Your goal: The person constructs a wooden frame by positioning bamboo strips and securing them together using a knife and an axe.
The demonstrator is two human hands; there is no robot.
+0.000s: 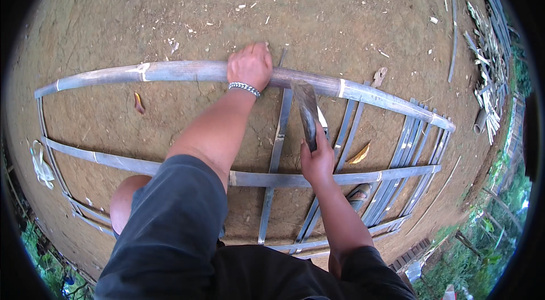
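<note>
A long bamboo pole (184, 71) lies across the ground as the far side of a frame. My left hand (250, 65) is closed around it near its middle. In my closed right hand (318, 161) is a dark wooden stick (307, 109), its far end over the pole. A pale, shiny edge (322, 120) shows beside the stick; I cannot tell what it belongs to. A crosswise bamboo strip (278, 144) runs under the pole between my hands. The frame's middle bamboo rail (272, 179) passes beneath both my arms.
Several bamboo slats (400, 152) cross the frame at the right. A sandalled foot (359, 195) stands among the strips. A white bag-like thing (41, 166) lies at the left. Split bamboo is piled (489, 81) at the far right. Chips and leaves dot the bare soil.
</note>
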